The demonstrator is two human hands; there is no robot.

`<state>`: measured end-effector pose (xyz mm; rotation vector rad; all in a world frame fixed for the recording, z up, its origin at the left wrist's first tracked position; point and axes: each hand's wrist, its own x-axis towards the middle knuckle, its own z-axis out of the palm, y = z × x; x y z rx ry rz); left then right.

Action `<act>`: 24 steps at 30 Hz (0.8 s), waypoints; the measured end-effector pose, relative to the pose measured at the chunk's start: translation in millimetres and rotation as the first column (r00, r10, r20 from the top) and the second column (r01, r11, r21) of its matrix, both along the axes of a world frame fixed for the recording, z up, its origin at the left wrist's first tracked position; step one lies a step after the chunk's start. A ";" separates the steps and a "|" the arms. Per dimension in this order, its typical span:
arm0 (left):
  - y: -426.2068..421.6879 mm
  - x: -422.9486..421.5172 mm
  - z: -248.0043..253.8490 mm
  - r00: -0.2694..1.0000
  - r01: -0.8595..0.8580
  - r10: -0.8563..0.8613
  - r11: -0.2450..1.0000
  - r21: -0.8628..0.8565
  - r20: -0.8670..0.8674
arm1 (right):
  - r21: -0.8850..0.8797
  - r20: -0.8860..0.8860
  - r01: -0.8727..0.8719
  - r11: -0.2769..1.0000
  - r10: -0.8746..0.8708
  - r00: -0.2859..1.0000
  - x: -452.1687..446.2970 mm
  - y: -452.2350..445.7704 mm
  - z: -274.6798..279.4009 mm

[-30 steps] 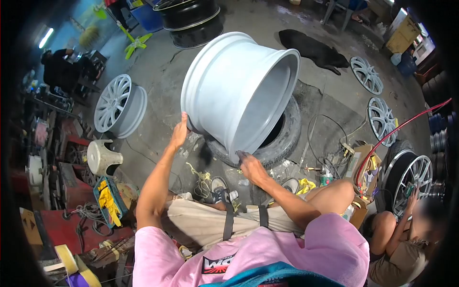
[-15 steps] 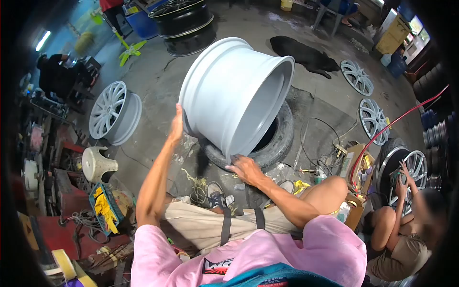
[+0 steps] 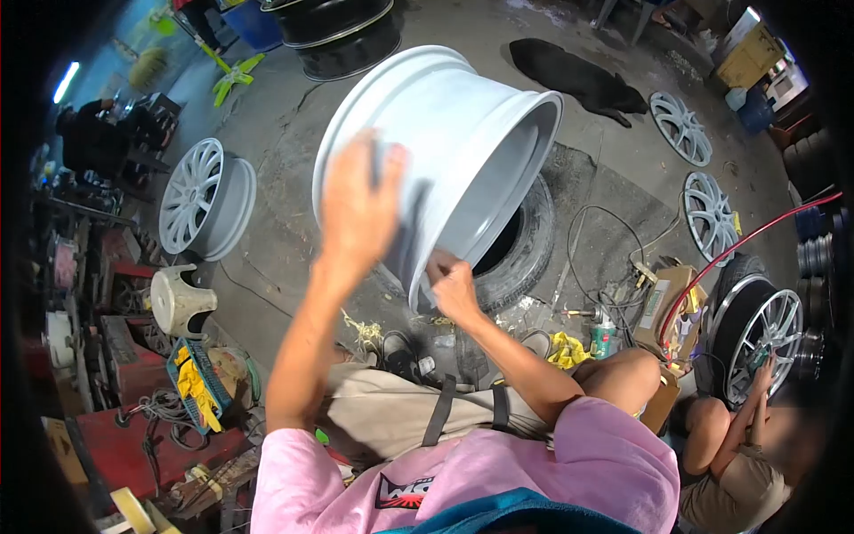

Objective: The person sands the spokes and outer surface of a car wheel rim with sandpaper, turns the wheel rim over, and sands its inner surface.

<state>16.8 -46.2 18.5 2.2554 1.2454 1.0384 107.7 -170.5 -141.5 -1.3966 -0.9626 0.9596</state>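
A large light-grey wheel barrel rests tilted on a black tyre lying on the floor, its open end facing right. My left hand, blurred by motion, is raised in front of the barrel's left side with its fingers apart. It is not clear whether it touches the surface. At the barrel's lower rim, my right hand has its fingers wrapped over the edge, the fingertips partly hidden inside.
A spoked wheel and white stool stand left. A black dog lies beyond the barrel. Two spoked wheel faces lie right. Another person sits lower right by a wheel. A red hose arches nearby.
My left hand has left the barrel's left rim and moved right, across its side. My right hand stays at the lower rim, its fingers now curled over it. The barrel has shifted slightly.
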 end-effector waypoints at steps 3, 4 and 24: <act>-45.4 38.9 -17.6 0.974 0.198 -0.174 0.966 0.168 -0.144 | 0.119 -0.212 0.032 0.992 -0.007 0.977 -28.6 13.5 -14.3; -42.0 38.9 -22.1 0.974 0.196 -0.173 0.968 0.159 -0.149 | 0.174 -0.284 0.157 0.972 -0.103 0.953 -38.0 21.8 -10.0; 51.0 -3.1 -13.1 0.996 -0.008 0.022 0.988 0.155 -0.089 | -0.247 0.924 -0.353 0.902 0.110 -0.366 263.0 236.2 -128.2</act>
